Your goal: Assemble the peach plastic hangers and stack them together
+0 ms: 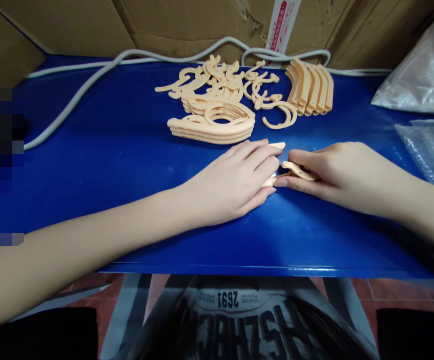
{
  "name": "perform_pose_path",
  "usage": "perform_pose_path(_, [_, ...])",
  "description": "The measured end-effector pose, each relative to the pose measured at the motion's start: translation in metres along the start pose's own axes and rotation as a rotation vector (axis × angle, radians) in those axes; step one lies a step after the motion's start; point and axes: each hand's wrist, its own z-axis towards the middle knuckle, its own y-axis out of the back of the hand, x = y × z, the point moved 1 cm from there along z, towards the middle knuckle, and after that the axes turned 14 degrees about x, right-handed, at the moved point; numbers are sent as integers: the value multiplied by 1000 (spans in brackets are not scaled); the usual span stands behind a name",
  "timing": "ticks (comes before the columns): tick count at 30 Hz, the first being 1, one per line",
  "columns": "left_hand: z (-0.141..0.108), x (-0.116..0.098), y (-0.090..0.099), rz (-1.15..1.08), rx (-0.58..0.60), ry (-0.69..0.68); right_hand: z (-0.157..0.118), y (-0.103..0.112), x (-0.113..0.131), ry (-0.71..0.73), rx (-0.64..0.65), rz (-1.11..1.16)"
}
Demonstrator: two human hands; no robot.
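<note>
My left hand (pixel 235 182) lies palm down over a beige plastic hanger arm (pixel 278 145), gripping it against the table. Most of that piece is hidden under the fingers; only its ends show. My right hand (pixel 340 172) pinches a curved beige plastic hanger hook (pixel 302 172) between thumb and index finger. The two pieces meet or nearly meet between my hands; the joint itself is hidden. Just beyond the left hand sits a stack of folded beige hangers (pixel 211 132).
Loose beige hanger parts (pixel 220 80) are heaped behind the stack. Several hooks (pixel 290 115) and a row of hanger arms (pixel 314 90) lie to their right. A white cable (pixel 89 95) runs along the back of the blue table (pixel 100 165), before cardboard boxes (pixel 186 30). Plastic bags (pixel 423 70) stand right.
</note>
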Motion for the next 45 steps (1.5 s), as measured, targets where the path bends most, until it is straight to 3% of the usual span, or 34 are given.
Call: perform_pose_path(45, [0, 1, -2, 7, -14, -11, 1, -1, 0, -27, 21, 10])
